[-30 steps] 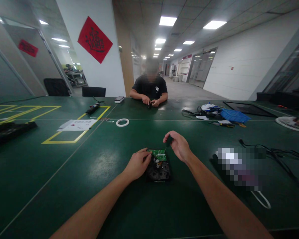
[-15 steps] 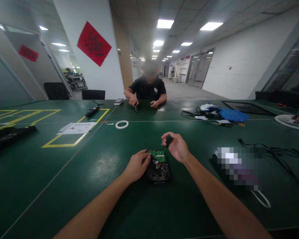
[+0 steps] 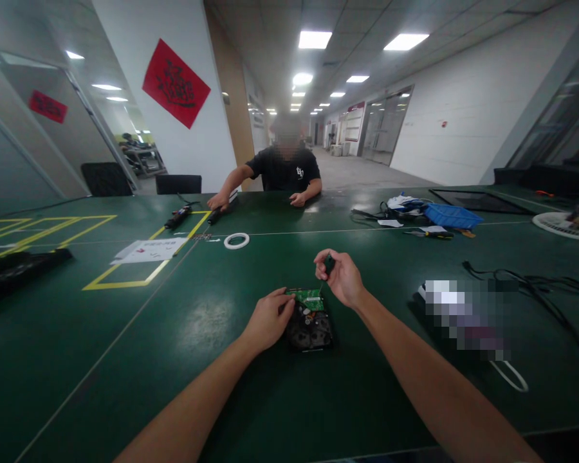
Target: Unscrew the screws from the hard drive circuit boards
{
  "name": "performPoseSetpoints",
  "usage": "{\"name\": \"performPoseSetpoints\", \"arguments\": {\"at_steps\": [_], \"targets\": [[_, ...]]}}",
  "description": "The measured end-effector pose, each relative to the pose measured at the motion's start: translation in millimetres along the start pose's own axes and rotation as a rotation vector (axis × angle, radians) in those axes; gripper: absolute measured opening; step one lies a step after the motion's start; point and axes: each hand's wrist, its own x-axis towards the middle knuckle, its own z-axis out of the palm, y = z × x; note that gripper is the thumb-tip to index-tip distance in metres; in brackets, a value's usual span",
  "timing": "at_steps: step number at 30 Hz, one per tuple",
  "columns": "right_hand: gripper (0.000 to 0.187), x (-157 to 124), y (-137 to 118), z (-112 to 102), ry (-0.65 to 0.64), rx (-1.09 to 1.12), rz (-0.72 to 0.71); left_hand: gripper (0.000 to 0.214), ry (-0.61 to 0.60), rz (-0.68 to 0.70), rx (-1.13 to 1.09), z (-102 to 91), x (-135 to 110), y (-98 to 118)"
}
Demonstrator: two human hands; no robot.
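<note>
A hard drive (image 3: 311, 333) lies flat on the green table (image 3: 183, 386) in front of me, its green circuit board (image 3: 309, 299) facing up at the far end. My left hand (image 3: 269, 319) grips the drive's left side, with fingertips over the edge of the board. In my right hand (image 3: 346, 281) is a screwdriver (image 3: 329, 262) with a dark green handle, pinched between curled fingers. Its thin shaft points down to the board's far right corner. The tip is too small to tell whether it touches a screw.
Across the table sits a person in a black shirt (image 3: 284, 170), one hand on a dark tool (image 3: 215, 215). A white tape ring (image 3: 236, 241) and paper (image 3: 149, 249) lie ahead left. A blue basket (image 3: 452, 217), black cables (image 3: 525, 276) and a blurred-out object (image 3: 463, 315) are at right.
The person opposite has reached toward my left, carrying the dark tool to near the yellow tape. My hands stay at the drive with nearly the same hold; the view has shifted slightly.
</note>
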Motion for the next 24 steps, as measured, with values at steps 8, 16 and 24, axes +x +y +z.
{"name": "performPoseSetpoints", "arguments": {"at_steps": [8,16,24], "targets": [[0.017,-7.7,-1.0,1.4,-0.033,-0.232,-0.094,0.036,-0.005,0.004,0.003,-0.8,-0.6,1.5],[0.027,-14.8,-30.3,-0.3,-0.178,-0.792,-0.096,0.035,-0.005,0.012,0.005,-1.3,-0.3,1.7],[0.014,-11.9,-22.4,2.3,-0.013,-0.318,0.175,0.039,0.000,0.009,0.017,3.3,0.1,-4.9]]}}
